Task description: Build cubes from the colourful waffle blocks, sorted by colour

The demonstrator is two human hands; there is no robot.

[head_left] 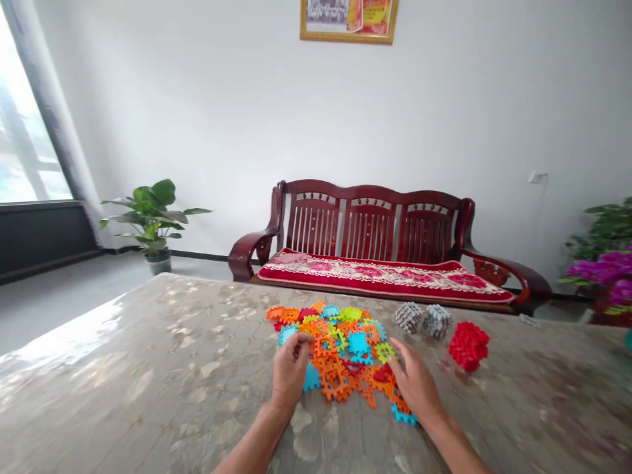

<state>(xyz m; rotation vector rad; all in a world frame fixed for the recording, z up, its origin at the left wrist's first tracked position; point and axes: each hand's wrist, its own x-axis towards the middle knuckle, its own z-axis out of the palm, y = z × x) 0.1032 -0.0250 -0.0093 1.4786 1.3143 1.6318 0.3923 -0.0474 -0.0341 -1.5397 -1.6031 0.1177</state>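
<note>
A pile of flat plastic interlocking tiles [340, 345] in orange, blue, green and red lies on the marbled table [148, 375]. My left hand [289, 372] rests at the pile's left edge, fingers curled onto an orange tile [309, 329] by its fingertips. My right hand [415, 382] lies over the pile's right side, fingers bent down onto the tiles near a green piece [384, 352]; what it grips, if anything, is hidden.
Two grey-white built cubes [409, 316] [437, 320] and a red built cube [468, 344] stand right of the pile. Behind the table are a dark wooden bench [375, 230] with a red cushion, a potted plant [151, 217] at left, purple flowers [609, 270] at right.
</note>
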